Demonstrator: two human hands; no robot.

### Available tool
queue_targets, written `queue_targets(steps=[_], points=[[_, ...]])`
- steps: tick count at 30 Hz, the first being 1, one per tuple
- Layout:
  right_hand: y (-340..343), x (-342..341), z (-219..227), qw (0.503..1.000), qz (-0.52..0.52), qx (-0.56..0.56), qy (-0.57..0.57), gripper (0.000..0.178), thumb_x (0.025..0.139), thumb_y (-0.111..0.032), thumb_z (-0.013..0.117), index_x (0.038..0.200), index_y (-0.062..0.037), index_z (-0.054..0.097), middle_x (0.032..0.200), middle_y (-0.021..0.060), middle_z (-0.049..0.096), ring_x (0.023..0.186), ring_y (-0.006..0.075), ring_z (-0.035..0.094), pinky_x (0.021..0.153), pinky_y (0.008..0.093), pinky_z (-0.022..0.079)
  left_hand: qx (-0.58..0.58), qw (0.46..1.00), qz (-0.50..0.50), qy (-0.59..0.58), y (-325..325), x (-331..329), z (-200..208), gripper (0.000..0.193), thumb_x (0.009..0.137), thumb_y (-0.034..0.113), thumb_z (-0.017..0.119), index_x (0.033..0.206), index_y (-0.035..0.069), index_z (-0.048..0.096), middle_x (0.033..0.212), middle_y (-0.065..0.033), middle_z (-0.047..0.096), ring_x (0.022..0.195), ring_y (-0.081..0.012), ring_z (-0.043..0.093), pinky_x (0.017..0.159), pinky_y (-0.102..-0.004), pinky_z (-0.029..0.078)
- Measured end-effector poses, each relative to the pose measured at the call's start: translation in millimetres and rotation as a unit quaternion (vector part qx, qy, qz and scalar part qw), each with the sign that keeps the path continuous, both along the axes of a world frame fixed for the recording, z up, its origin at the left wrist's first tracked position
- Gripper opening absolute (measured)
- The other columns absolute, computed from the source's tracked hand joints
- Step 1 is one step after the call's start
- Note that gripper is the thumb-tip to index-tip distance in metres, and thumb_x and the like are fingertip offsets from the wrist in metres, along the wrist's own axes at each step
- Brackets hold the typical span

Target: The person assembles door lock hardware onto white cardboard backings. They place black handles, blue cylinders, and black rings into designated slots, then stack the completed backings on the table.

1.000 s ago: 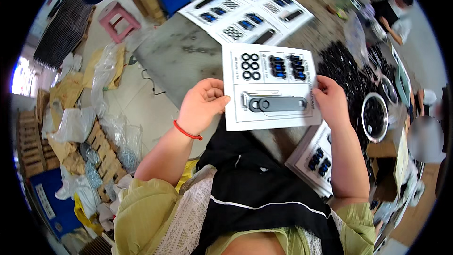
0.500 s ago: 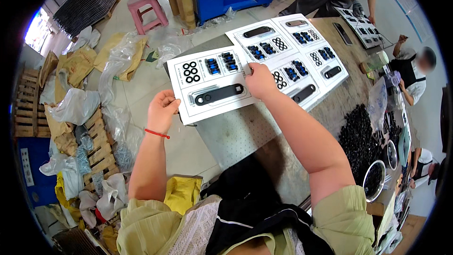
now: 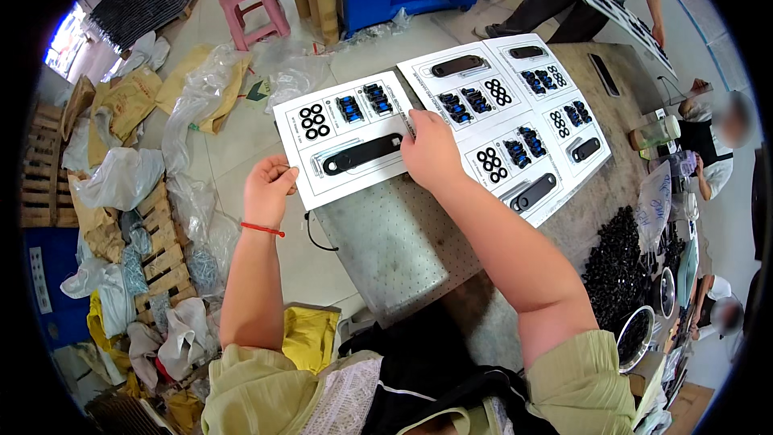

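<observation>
A white printed card [image 3: 372,174] is held up over the table's left end. On it are a long black bar-shaped part [image 3: 362,155], several black rings [image 3: 314,122] and two groups of small blue-and-black parts [image 3: 349,109]. My left hand [image 3: 269,187] pinches the card's left edge between thumb and fingers. At the opposite edge my right hand [image 3: 431,150] grips it, its fingertips on the top side and the thumb hidden. Just right of it lie similar larger white sheets [image 3: 483,133] carrying the same kinds of parts.
Under the cards is a perforated metal plate [image 3: 394,229] on the worktable. To the right are a phone [image 3: 603,74], a heap of small black parts [image 3: 616,262] and metal bowls [image 3: 636,337]. Co-workers are at the far right. A pink stool [image 3: 256,10] and wooden pallets [image 3: 171,262] stand left.
The card in my hands has shifted slightly left, with both hands still on it. At the back right, a co-worker's sheet of parts has been lifted off the table and tilted.
</observation>
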State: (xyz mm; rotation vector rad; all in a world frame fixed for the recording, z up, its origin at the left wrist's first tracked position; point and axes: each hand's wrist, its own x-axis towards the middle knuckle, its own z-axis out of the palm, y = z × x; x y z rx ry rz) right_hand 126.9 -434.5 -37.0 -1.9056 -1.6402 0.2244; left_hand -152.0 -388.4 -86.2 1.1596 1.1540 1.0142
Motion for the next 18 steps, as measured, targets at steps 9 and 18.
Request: queue_targets(steps=[9, 18], points=[[-61.7, -9.5, -17.2, 0.985, 0.100, 0.032, -0.140, 0.054, 0.087, -0.028, 0.064, 0.129, 0.0037, 0.049, 0.139, 0.0233, 0.045, 0.130, 0.0385, 0.042, 0.107, 0.0481, 0.036, 0.010, 0.993, 0.043, 0.107, -6.8, 19.4, 19.0, 0.026, 0.086, 0.004, 0.067, 0.108, -0.008, 0.060, 0.082, -0.0062, 0.066, 0.065, -0.0104, 0.058, 0.058, -0.0243, 0.048], [-63.4, -6.7, -30.0, 0.981, 0.062, 0.061, -0.176, 0.059, 0.088, -0.035, 0.061, 0.133, 0.0012, 0.047, 0.144, 0.0215, 0.043, 0.134, 0.0363, 0.041, 0.111, 0.0486, 0.030, 0.080, 0.965, 0.047, 0.247, -8.5, 24.9, 15.6, 0.028, 0.080, 0.010, 0.072, 0.103, -0.004, 0.064, 0.081, -0.0107, 0.069, 0.071, -0.0173, 0.065, 0.067, -0.0300, 0.052]])
